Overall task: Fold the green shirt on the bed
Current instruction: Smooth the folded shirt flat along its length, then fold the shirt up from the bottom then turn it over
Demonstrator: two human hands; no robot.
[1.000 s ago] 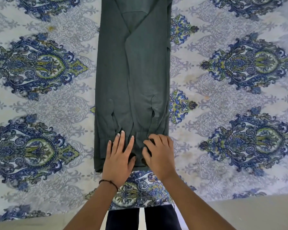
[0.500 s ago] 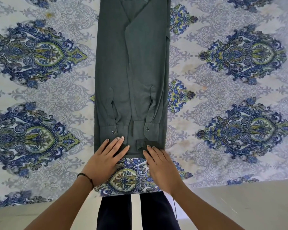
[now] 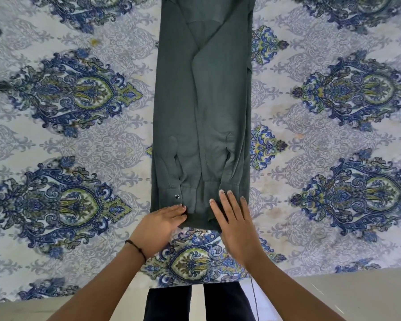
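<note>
The green shirt (image 3: 202, 107) lies on the bed as a long narrow strip, both sides folded in and the sleeves laid down its middle, cuffs with snap buttons near the bottom hem. My left hand (image 3: 159, 224) rests at the hem's left corner, fingers pointing right and touching the cloth edge. My right hand (image 3: 234, 218) lies flat on the hem's right part, fingers straight and spread over the right cuff.
The bed sheet (image 3: 67, 140) is white with blue and green damask medallions and spreads wide on both sides of the shirt. The bed's near edge (image 3: 310, 272) runs just below my hands, with pale floor (image 3: 347, 297) and my dark trouser legs (image 3: 171, 304) beneath it.
My right hand has slid up and to the right onto the shirt's right cuff. My left hand has turned sideways at the left corner of the hem. The shirt has not moved.
</note>
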